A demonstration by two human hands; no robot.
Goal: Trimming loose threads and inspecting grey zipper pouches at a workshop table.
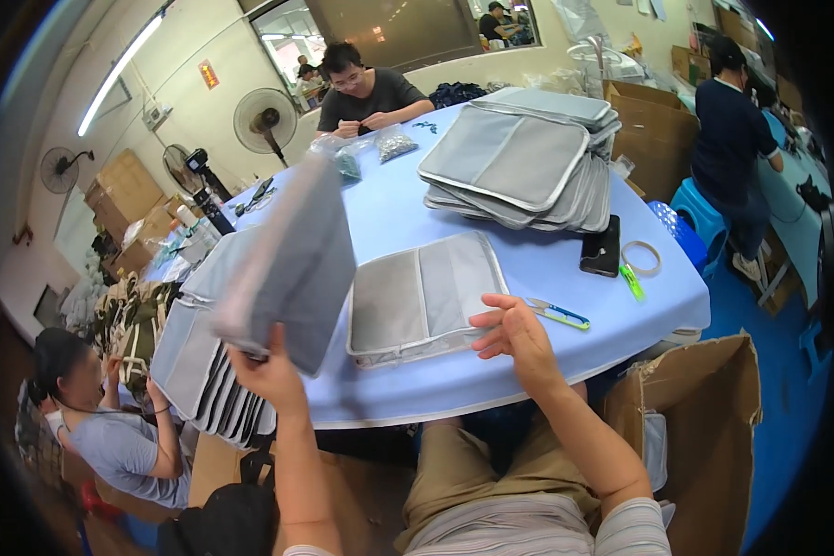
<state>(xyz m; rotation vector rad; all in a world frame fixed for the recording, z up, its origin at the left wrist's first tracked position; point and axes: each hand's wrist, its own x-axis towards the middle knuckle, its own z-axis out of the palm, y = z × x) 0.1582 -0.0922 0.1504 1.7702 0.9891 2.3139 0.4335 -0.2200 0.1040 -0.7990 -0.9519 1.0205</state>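
In my left hand [274,378] a flat grey fabric zip bag [301,269] is raised on edge over the table's left side, its outline a little blurred. My fingers grip it by its lower edge. A second grey zip bag [389,301], with a mesh half and pale piping, lies flat on the table in front of me. My right hand [521,341] hovers at that bag's right edge, fingers spread and holding nothing. Just to the right of this hand are blue-and-green thread snips [561,313].
A tall pile of grey bags [519,153] stands far right; another stack [181,361] overhangs the table's left edge. A phone [601,248], tape roll [641,258] and green cutter [631,283] lie right. An open carton [695,435] sits below. Co-workers sit across and left.
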